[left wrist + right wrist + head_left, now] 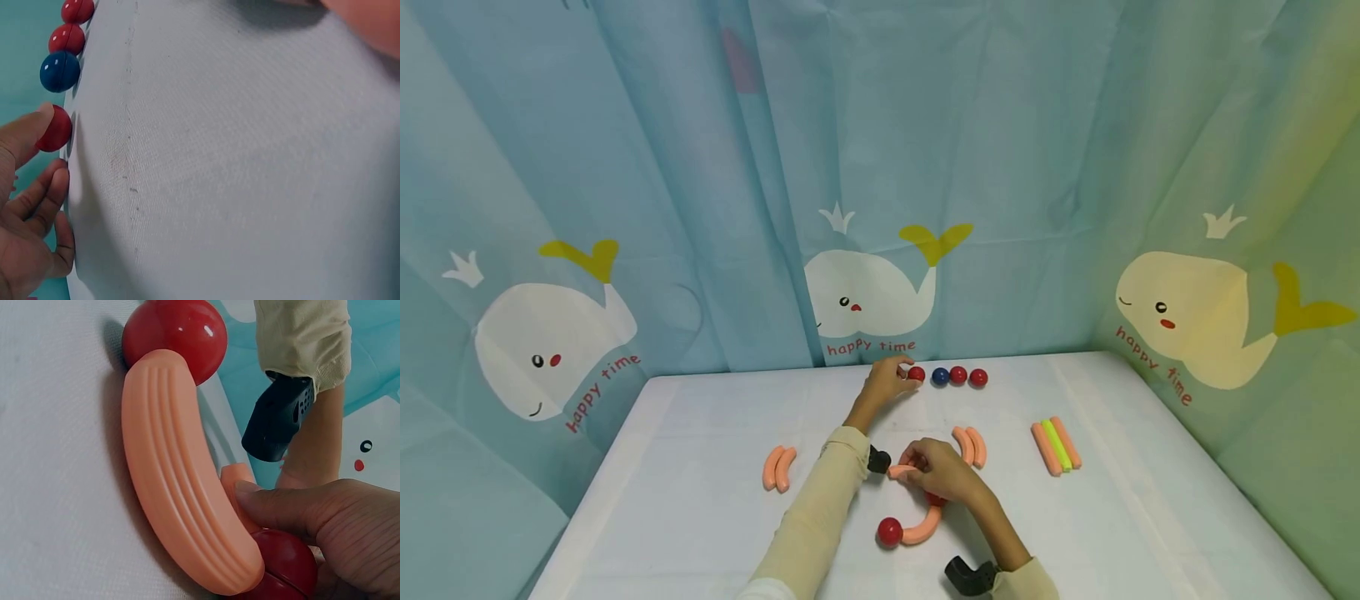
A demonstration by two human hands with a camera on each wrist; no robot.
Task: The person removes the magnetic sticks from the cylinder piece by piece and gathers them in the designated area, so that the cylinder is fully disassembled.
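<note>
At the table's back edge, my left hand point(887, 380) has its thumb and a finger around a red ball point(916, 374), the leftmost in a short row. In the left wrist view the thumb point(28, 132) presses on that red ball point(57, 129), while the other fingers stand away from it. My right hand point(942, 468) pinches an orange curved rod point(901, 472). Under that hand a red ball point(286, 562) joins onto another orange curved rod point(187, 478), whose far end meets a further red ball point(890, 532).
Beside the left hand are a blue ball point(940, 377) and two more red balls point(978, 378). Pairs of orange curved rods point(782, 469) lie left and right of the hands. Straight rods, orange and green point(1057, 445), lie further right. A whale-print curtain point(1000, 167) surrounds the table.
</note>
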